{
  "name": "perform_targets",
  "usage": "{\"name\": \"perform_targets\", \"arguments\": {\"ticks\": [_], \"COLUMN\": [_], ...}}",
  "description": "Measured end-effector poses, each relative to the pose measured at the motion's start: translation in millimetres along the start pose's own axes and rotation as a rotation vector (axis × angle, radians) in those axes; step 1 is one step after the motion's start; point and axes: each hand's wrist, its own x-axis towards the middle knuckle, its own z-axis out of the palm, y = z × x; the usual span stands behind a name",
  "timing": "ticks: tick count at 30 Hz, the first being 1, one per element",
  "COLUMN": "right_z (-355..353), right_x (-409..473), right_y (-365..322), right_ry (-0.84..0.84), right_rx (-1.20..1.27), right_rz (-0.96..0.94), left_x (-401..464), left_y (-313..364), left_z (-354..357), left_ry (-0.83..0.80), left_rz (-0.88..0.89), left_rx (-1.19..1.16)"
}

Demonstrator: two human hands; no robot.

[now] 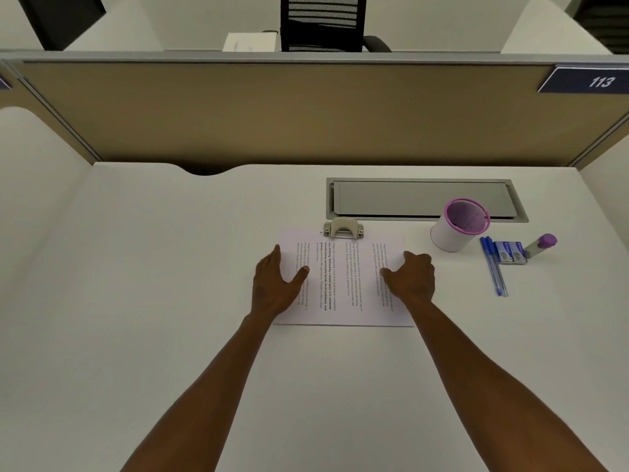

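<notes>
— Where is the paper?
— The printed sheet (343, 287) lies flat on the white desk (170, 267) right in front of me. A hole punch (343, 229) sits at the middle of its far edge.
— And your hands?
— My left hand (275, 284) lies flat on the sheet's left edge, fingers straight and together, thumb spread across the print. My right hand (413, 277) rests on the right edge with the thumb pointing inward. Its fingers look bent, and I cannot tell whether they pinch the paper.
— Anything nearby?
— A purple-rimmed cup (456, 226) stands off to the right, with blue pens (493, 267) beyond it.
</notes>
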Motion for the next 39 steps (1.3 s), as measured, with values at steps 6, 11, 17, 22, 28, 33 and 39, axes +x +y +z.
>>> {"name": "perform_targets", "arguments": {"ticks": [6,11,17,22,28,33,39], "right_z": [-0.4,-0.7,0.1,0.3,-3.1,-4.3,-1.5], "right_x": [1.2,10.6,31.6,46.2,60.4,66.7,65.8], "right_y": [-0.8,-9.6,-26.5,-33.2,-34.6,-40.1,-34.8], "right_ry": [0.014,0.087,0.023,-0.023,-0.056,-0.069,-0.127], "right_rx": [0.015,-0.002,-0.127,-0.186,-0.095,-0.117,-0.007], "right_rz": [0.028,-0.129,-0.404,-0.439,-0.436,-0.418,-0.419], "left_x": [9.3,26.6,58.2,76.8,81.1,85.3,86.9], "left_y": [11.5,35.4,80.0,95.8,95.5,99.3,104.8], "left_z": [-7.9,-5.4,20.5,27.9,30.1,30.7,27.8], "left_ry": [0.031,0.073,-0.106,-0.177,-0.228,-0.242,-0.253], "left_rz": [-0.03,0.268,0.636,0.677,0.632,0.608,0.616], "left_rx": [-0.012,0.216,0.516,0.648,0.66,0.63,0.637]}}
